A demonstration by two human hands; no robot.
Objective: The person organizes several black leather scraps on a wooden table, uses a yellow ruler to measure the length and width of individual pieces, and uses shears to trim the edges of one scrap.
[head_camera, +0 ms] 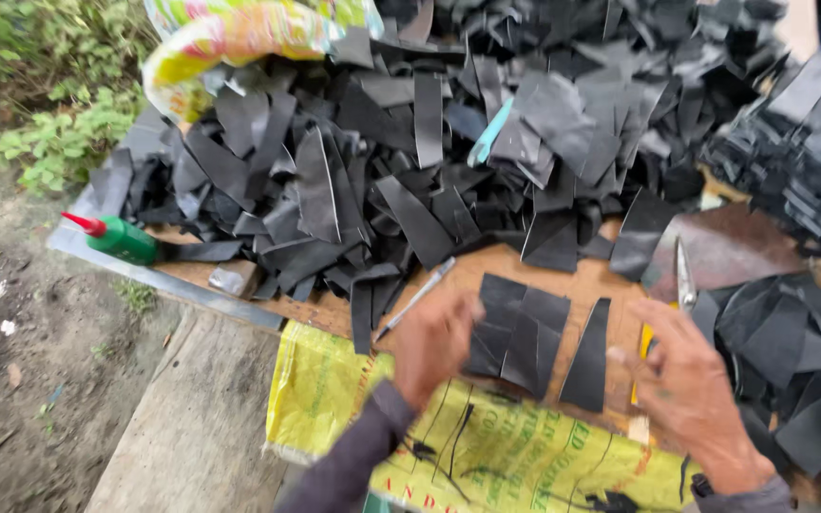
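Resting near the front edge of the tabletop, a few flat black cut pieces are lying between the two hands, with the left hand touching their left side, fingers loosely spread and grasping nothing. Blurring is making the right hand hard to read; it is hovering released just beside a black wedge piece, while scissors and a black scrap heap are lying behind.
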